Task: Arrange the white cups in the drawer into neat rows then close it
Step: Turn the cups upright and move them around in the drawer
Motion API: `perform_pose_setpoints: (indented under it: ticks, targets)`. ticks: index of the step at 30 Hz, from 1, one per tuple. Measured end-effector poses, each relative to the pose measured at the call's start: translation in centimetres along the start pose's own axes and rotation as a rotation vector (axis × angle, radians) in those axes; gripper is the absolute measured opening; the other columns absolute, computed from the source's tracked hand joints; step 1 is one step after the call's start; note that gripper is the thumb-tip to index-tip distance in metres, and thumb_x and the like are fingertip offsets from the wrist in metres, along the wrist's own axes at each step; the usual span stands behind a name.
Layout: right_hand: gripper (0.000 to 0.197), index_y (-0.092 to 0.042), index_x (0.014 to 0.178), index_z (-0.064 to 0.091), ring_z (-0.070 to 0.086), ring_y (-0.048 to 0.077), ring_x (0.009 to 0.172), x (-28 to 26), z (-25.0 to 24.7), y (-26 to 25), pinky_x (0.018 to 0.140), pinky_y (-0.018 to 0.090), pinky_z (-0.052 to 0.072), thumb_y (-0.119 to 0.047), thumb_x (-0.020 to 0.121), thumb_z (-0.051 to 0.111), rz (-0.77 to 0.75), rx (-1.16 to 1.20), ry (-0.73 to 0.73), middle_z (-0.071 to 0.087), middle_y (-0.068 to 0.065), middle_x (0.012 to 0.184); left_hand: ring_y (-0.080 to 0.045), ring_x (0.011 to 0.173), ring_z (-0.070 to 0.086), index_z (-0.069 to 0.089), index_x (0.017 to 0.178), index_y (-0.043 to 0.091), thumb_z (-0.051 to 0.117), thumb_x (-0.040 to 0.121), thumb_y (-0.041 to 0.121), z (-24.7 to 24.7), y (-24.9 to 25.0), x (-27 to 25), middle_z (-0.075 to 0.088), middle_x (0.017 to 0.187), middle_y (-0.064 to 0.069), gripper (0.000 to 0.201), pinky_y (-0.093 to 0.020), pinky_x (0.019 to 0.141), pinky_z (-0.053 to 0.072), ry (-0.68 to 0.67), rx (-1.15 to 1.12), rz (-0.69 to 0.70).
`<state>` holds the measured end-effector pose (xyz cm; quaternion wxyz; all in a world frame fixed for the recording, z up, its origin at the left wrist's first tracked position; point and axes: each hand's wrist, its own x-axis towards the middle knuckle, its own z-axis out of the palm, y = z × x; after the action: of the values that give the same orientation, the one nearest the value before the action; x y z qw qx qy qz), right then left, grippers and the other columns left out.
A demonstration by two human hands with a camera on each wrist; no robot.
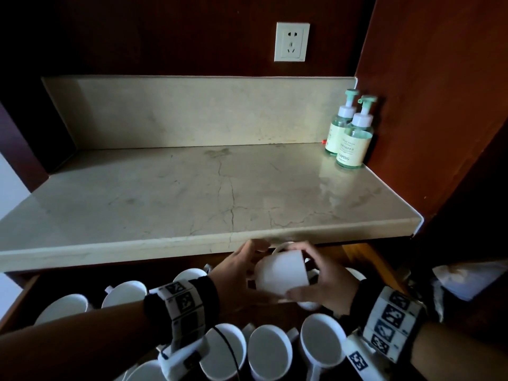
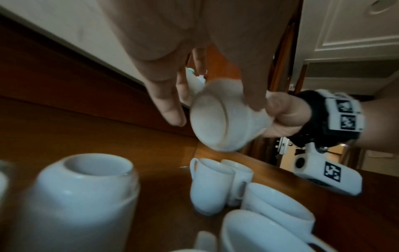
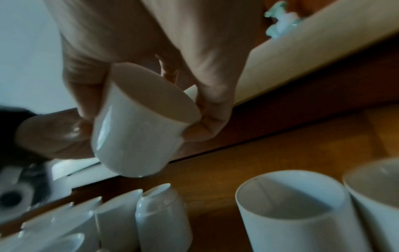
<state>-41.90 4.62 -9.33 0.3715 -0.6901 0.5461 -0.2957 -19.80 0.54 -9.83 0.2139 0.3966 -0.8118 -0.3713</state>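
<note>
Cup (image 1: 280,276) handling was in progress: one white cup was held on its side above the open drawer (image 1: 365,259), just below the front edge of the worktop (image 1: 192,188). The left hand (image 1: 236,273) cradled the base end, its fingers (image 2: 170,109) curved round the body, though one finger stood clear of the base in the left wrist view. The right hand (image 1: 327,281) grasped the mouth end, thumb and fingers (image 3: 211,105) clenched on the rim.

The remaining cups lay in the drawer below. Three cups (image 1: 270,350) stood close together at 6 o'clock from the held cup, mouths toward the camera. Further cups (image 1: 123,292) lay at 8 o'clock, and two more (image 2: 220,184) lay pressed together on the wooden floor in the left wrist view. Spacing and handle direction were uneven, so the rows were judged incomplete.

Two pump bottles (image 1: 349,133) stood at the 2 o'clock corner of the worktop, below a wall socket (image 1: 291,41).

Step in hand, as judged: re-orienting the held cup before placement. The next move would call for lowering it into a free slot beside a neighbour, handle aligned with the row, without knocking adjacent cups. Closing the drawer was not yet due.
</note>
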Motion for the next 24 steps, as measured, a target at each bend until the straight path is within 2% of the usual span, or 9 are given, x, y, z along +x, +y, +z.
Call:
perform_pose_setpoints:
  ticks: [1,3,5,8,12,16,18,21,24]
  targets:
    - [0.073,-0.062,0.110,0.042,0.052,0.005,0.108,0.1,0.2,-0.4,0.090,0.023,0.046,-0.051,0.050,0.082,-0.031,-0.146,-0.016,0.049,-0.017,0.117,-0.006,0.102,0.060,0.041,0.128,0.031,0.085,0.060,0.043,-0.4,-0.4,-0.1,0.053,0.123,0.013,0.082,-0.019,0.084,0.054,-0.015,0.045,-0.039]
    - [0.077,-0.055,0.120,0.038,0.045,0.006,0.109,0.2,1.0,-1.1,0.094,0.022,0.041,-0.052,0.054,0.078,-0.048,-0.428,-0.084,0.036,-0.015,0.117,-0.010,0.106,0.061,0.051,0.125,0.026,0.078,0.070,0.045,-1.3,-1.5,-0.3,0.058,0.121,0.011,0.065,-0.029,0.089,0.052,-0.068,0.275,-0.094]
    - [0.083,-0.045,0.131,0.033,0.043,0.012,0.111,0.5,2.0,-1.3,0.100,0.030,0.039,-0.053,0.059,0.073,-0.002,-0.661,-0.161,0.030,-0.012,0.118,-0.016,0.113,0.058,0.054,0.124,0.024,0.069,0.078,0.044,-2.0,-2.5,-0.5,0.057,0.125,0.006,0.052,-0.032,0.093,0.050,-0.160,0.550,-0.124]
    - [0.085,-0.039,0.137,0.028,0.042,0.024,0.120,1.4,3.3,-1.0,0.107,0.045,0.034,-0.051,0.064,0.069,0.101,-0.879,-0.255,0.029,-0.004,0.129,-0.022,0.127,0.046,0.039,0.139,0.028,0.062,0.082,0.044,-2.2,-3.8,-0.6,0.045,0.139,0.004,0.063,-0.037,0.103,0.042,-0.259,0.785,-0.249]
    - [0.081,-0.035,0.137,0.029,0.041,0.032,0.122,3.5,4.9,-0.4,0.104,0.054,0.032,-0.045,0.068,0.071,0.169,-1.054,-0.359,0.029,0.005,0.138,-0.028,0.137,0.034,0.024,0.146,0.031,0.069,0.075,0.047,-1.7,-4.4,0.0,0.030,0.150,0.002,0.085,-0.047,0.109,0.033,-0.291,0.817,-0.356]
    - [0.080,-0.035,0.138,0.032,0.040,0.033,0.127,4.9,5.8,0.0,0.103,0.051,0.032,-0.039,0.070,0.074,0.218,-1.116,-0.385,0.031,0.006,0.141,-0.029,0.145,0.019,0.006,0.150,0.034,0.076,0.071,0.043,-0.9,-4.8,1.3,0.013,0.159,0.000,0.106,-0.048,0.115,0.023,-0.383,0.860,-0.374]
    - [0.081,-0.033,0.139,0.031,0.037,0.034,0.129,5.3,6.3,0.4,0.104,0.050,0.031,-0.040,0.070,0.073,0.209,-1.169,-0.415,0.029,0.007,0.143,-0.029,0.146,0.018,0.000,0.150,0.038,0.078,0.070,0.041,-0.4,-5.0,1.8,0.009,0.159,0.000,0.112,-0.048,0.116,0.022,-0.407,0.867,-0.385]
    - [0.085,-0.033,0.141,0.028,0.032,0.035,0.132,5.6,6.9,1.1,0.106,0.054,0.028,-0.043,0.070,0.072,0.208,-1.237,-0.441,0.026,0.008,0.147,-0.028,0.145,0.022,-0.005,0.149,0.044,0.077,0.075,0.034,0.0,-4.1,2.5,0.012,0.159,-0.002,0.110,-0.046,0.114,0.027,-0.496,0.881,-0.408]
    - [0.086,-0.032,0.143,0.025,0.033,0.035,0.132,5.9,6.9,1.3,0.107,0.055,0.025,-0.044,0.072,0.072,0.226,-1.245,-0.454,0.026,0.009,0.147,-0.029,0.145,0.023,0.006,0.151,0.038,0.065,0.085,0.028,0.7,-3.4,3.0,0.015,0.158,-0.005,0.089,-0.045,0.113,0.027,-0.497,0.854,-0.397]
